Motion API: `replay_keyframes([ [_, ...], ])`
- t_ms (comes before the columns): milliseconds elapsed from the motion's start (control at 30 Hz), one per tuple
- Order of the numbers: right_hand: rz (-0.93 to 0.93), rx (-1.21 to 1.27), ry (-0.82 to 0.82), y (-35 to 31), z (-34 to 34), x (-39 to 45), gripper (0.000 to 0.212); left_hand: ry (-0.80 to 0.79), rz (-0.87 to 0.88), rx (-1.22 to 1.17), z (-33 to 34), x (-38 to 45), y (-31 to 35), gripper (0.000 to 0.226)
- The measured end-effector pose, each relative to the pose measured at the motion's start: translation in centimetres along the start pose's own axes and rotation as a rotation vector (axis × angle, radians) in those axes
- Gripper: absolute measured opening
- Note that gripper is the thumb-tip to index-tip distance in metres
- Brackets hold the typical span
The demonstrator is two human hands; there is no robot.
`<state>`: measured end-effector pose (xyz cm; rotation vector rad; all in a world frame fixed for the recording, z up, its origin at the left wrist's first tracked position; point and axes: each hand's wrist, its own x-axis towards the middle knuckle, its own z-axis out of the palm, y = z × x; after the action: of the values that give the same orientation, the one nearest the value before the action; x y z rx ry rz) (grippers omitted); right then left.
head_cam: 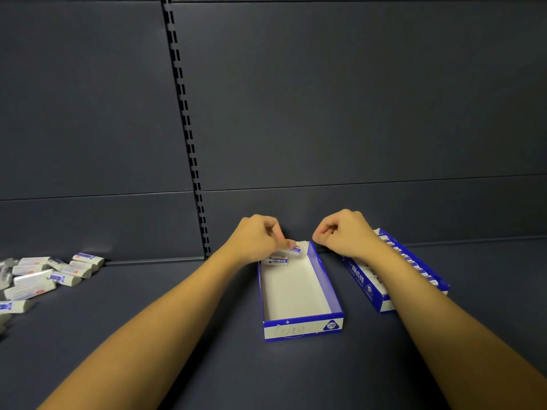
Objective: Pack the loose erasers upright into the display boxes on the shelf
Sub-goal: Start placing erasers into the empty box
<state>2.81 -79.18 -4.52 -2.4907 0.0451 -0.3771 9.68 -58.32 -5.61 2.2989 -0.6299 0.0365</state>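
Head view: the left hand [260, 241] pinches an eraser [296, 249] at the far end of the open display box [325, 279] mid-shelf; the right hand [343, 235] hovers curled, empty. Next: stand it upright against the back wall.

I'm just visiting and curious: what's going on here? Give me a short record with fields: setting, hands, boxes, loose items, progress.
setting: dark shelf with a slotted back panel
left hand: left hand pinches an eraser at the far end of the open box
right hand: right hand is curled at that box's far corner; what it holds is unclear
boxes: nearly empty box in the middle; filled box to its right
loose items: pile of erasers at far left
progress: two erasers in the middle box; most still loose
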Motion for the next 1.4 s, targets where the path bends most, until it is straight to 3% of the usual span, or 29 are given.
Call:
replay_keyframes([
  [200, 0.008, 0.004, -0.008, -0.2, -0.1, -0.2, 0.01, -0.053, 0.094, 0.123, 0.8, 0.2, 0.3, 0.017],
  [433, 0.022, -0.001, -0.017, -0.1, -0.3, -0.4, 0.014, 0.068, 0.131, 0.164, 2.1, 1.1, -0.2, 0.018],
  [833, 0.068, -0.015, -0.077, -0.1, -0.2, -0.5, 0.021, -0.034, 0.124, 0.297, 2.5, 2.0, 0.6, 0.027],
  [1100, 0.07, 0.001, -0.068, -0.3, -0.3, -0.8, 0.024, -0.041, 0.117, 0.171, 2.8, 2.1, 0.4, 0.027],
  [1400, 0.028, -0.015, -0.088, -0.3, -0.3, -1.1, 0.018, -0.057, 0.142, 0.254, 2.4, 2.2, 0.7, 0.025],
])
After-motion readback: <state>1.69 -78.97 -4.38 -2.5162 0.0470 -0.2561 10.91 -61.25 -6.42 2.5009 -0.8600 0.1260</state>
